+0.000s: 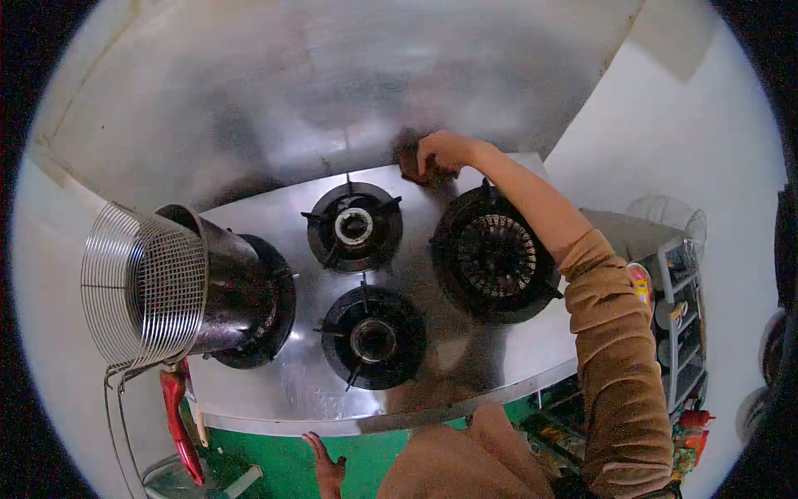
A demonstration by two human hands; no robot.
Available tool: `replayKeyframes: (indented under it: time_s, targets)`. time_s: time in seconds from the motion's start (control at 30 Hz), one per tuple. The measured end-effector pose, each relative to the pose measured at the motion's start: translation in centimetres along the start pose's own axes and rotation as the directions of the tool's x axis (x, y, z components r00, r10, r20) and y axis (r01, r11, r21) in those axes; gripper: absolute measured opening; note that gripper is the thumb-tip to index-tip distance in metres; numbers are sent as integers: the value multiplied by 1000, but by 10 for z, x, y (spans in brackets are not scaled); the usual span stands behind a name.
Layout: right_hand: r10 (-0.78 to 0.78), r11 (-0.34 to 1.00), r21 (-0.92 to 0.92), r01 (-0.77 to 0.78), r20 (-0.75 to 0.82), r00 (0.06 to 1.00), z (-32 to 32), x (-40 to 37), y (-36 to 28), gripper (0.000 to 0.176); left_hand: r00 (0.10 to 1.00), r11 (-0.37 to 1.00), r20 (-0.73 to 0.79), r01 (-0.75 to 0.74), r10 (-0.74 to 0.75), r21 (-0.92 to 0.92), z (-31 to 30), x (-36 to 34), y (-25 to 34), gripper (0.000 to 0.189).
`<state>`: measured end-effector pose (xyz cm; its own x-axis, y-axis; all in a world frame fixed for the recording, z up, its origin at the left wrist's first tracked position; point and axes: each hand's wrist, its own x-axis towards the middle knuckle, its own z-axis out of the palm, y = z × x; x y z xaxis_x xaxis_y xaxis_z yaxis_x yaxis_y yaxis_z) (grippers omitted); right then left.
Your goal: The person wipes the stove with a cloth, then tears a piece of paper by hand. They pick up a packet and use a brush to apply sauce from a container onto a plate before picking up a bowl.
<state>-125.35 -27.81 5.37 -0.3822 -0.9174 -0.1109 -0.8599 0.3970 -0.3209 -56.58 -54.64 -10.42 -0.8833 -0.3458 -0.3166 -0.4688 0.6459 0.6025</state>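
Observation:
My right hand (447, 156) is at the back edge of the steel stove top (291, 374), its fingers closed around a dark brown cloth or pad (413, 164) that touches the surface near the back panel. Just in front of it sits the large black burner (497, 254), with my forearm passing over its right side. Below the stove's front edge, my left hand (326, 467) hangs with its fingers apart and holds nothing. Two smaller burners, one at the back (353, 225) and one at the front (373, 339), stand in the middle.
At the left, a dark pot (237, 291) with a wire basket (141, 287) stands on another burner. A red handle (180, 428) hangs beside the stove's left edge. The steel back panel (332, 83) rises behind. A shelf rack (683, 324) stands at the right.

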Motion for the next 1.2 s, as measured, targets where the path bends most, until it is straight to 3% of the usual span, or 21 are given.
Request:
replayKeyframes:
  time_s: [0.1, 0.13, 0.17, 0.23, 0.27, 0.33, 0.43, 0.57, 0.63, 0.7, 0.77, 0.83, 0.9, 0.93, 0.97, 1.0, 1.03, 1.1, 1.13, 1.2]
  targets:
    - [123, 989, -76, -128, -58, 991, 1, -35, 25, 37, 995, 987, 58, 83, -75, -139, -3, 0, 6, 108]
    - [228, 974, 20, -227, -41, 973, -8, -52, 25, 38, 996, 988, 61, 75, -68, -138, -2, 1, 6, 108]
    - [235, 972, 19, -235, -44, 971, -12, -64, 28, 38, 999, 992, 48, 22, -16, -124, -2, 0, 4, 109]
    - [502, 862, 49, -504, 56, 863, -15, -92, 37, 34, 998, 994, 43, -38, 43, -106, 0, -1, -5, 110]
    - [509, 857, 52, -512, 55, 859, -14, -109, 44, 34, 999, 993, 53, 0, 6, -114, 5, -1, -13, 110]
    - [337, 930, 193, -312, -116, 934, -12, -142, 59, 36, 997, 993, 70, 30, -22, -117, 6, 0, -21, 110]
    - [480, 875, 159, -457, -170, 861, -8, -178, 67, 37, 997, 984, 76, -11, 25, -180, 9, -2, -35, 111]
    - [510, 859, 200, -472, -242, 826, 0, -219, 73, 34, 997, 995, 78, -15, 23, -101, 14, 0, -49, 115]
    - [511, 855, 284, -434, -318, 799, -2, -238, 46, 33, 995, 996, 96, -8, 16, -92, 12, -1, -45, 116]
    - [579, 805, 343, -484, -277, 767, 5, -250, 31, 35, 993, 994, 47, -105, 105, 9, 9, -4, -37, 93]
    - [643, 748, 397, -532, -231, 731, 16, -269, 22, 37, 991, 994, 72, -112, 112, -5, 11, -3, -48, 98]
    - [558, 801, 464, -378, -350, 753, 40, -290, 22, 33, 988, 993, 97, -121, 122, -16, 11, -2, -51, 104]
    - [536, 813, 476, -336, -387, 750, 52, -309, 6, 32, 981, 988, 115, -157, 156, -7, 7, -2, -50, 98]
    - [623, 721, 579, -380, -304, 721, 54, -318, -8, 32, 979, 987, 123, -162, 161, -5, 7, -2, -50, 98]
    - [696, 615, 669, -417, -211, 687, 55, -326, -23, 32, 975, 978, 124, -170, 185, -120, 7, 0, -51, 100]
    - [701, 607, 682, -408, -218, 679, 58, -334, -38, 32, 971, 957, 124, -174, 207, -233, 8, 0, -55, 101]
    - [708, 601, 685, -413, -215, 673, 62, -342, -51, 32, 969, 957, 132, -176, 211, -232, 10, 2, -60, 101]
    - [692, 664, 595, -453, -259, 674, 70, -357, -76, 30, 985, 976, 148, 117, -91, -182, 14, 6, -65, 116]
    - [611, 772, 469, -430, -361, 704, 77, -366, -86, 32, 984, 977, 153, 114, -86, -179, 14, 7, -68, 116]
    - [557, 823, 410, -393, -453, 696, 96, -382, -101, 32, 991, 995, 129, 48, -36, -89, 12, 7, -71, 113]
